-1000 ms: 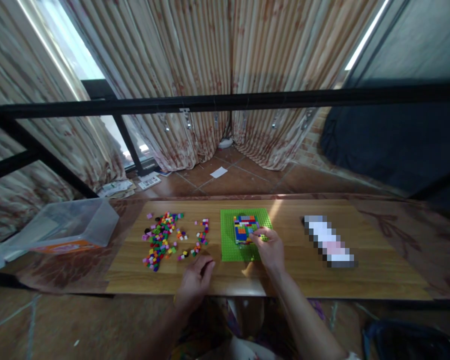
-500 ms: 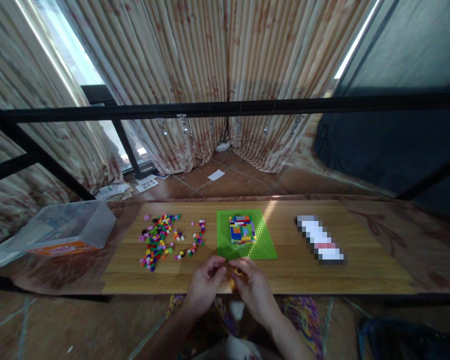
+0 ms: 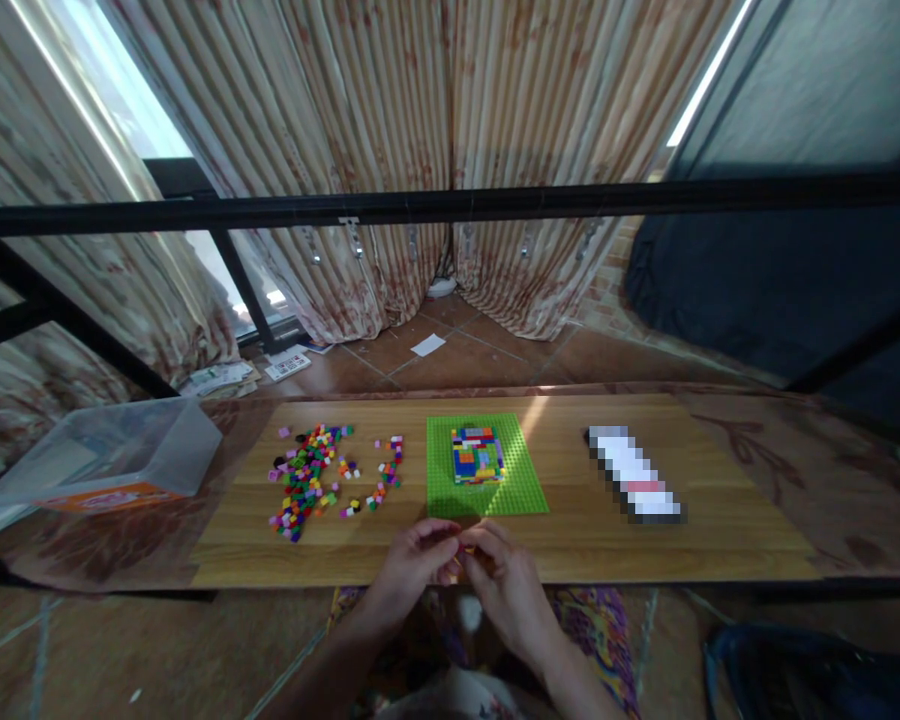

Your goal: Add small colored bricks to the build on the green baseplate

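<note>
My left hand (image 3: 418, 562) and my right hand (image 3: 501, 565) meet over the table's near edge, fingertips pinched and touching each other. A small reddish-orange spot shows between the fingertips, too small and covered to name. Just beyond them lies a green studded baseplate (image 3: 526, 490). On it stands a low, roughly square build of coloured bricks (image 3: 478, 457), in blue, orange, red, yellow, green and grey. To the left, a pile of small loose bricks (image 3: 304, 480) spreads over the wood, with a curved line of bricks (image 3: 396, 465) between pile and baseplate.
The wooden tabletop (image 3: 570, 540) carries a pixelated, phone-shaped object (image 3: 636, 475) at right. A clear plastic bin (image 3: 135, 440) with an orange label stands left of the board. Beyond the table run a black metal bar (image 3: 420, 207) and patterned curtains (image 3: 375, 100).
My hands have drawn together, the fingertips now meeting where a gap showed before. The camera view has shifted slightly; the bricks and baseplate appear unmoved.
</note>
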Available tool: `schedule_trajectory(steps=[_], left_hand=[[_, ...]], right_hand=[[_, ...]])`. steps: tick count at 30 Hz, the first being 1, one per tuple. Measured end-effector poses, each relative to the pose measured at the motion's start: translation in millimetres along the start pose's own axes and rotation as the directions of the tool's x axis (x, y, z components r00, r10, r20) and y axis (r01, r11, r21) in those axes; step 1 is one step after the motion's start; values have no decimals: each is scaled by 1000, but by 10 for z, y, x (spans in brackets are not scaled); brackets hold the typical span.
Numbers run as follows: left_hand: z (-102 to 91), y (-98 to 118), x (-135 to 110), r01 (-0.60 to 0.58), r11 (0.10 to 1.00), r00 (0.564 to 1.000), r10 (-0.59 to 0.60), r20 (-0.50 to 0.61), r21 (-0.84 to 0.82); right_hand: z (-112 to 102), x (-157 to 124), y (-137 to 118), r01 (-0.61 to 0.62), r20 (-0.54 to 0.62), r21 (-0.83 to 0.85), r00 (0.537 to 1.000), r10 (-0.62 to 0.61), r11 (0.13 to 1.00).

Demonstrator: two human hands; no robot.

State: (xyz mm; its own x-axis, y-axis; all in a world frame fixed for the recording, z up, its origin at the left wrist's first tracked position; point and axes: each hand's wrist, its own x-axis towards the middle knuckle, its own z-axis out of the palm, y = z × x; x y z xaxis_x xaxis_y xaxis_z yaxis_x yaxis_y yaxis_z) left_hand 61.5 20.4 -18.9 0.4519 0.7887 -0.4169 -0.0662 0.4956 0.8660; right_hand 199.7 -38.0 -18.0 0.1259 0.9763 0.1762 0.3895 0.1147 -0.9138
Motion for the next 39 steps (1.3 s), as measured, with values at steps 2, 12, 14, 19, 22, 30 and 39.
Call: schedule_trajectory(steps=[2,12,14,19,22,30,39], left_hand=[[2,17,-26,31,996,999,-29,27,-82],[38,12,-21,18,996,999,-21,-40,-86],[41,16,-22,26,998,999,-29,-36,-65],[63,37,-18,38,998,999,-40,-23,-50],[33,48,-8,-24,999,995,22,-94,-22],[-498,-56,14,-235,915,891,337,-302,327],[-809,-250,25,-270,778,854,466,-232,567]], right_hand=[[20,12,6,-28,-38,111,999,32,993],[-62,-6,-49,-26,10,82,1000,25,996],[-94,-15,-61,-11,30,57,1000,9,998],[-125,4,35,-1,8,30,1000,1,1000],[-187,107,166,16,-115,-14,993,-17,1000],[-455,614,437,-26,-364,-276,928,-79,961],[-326,715,533,54,-358,-528,891,-280,848]])
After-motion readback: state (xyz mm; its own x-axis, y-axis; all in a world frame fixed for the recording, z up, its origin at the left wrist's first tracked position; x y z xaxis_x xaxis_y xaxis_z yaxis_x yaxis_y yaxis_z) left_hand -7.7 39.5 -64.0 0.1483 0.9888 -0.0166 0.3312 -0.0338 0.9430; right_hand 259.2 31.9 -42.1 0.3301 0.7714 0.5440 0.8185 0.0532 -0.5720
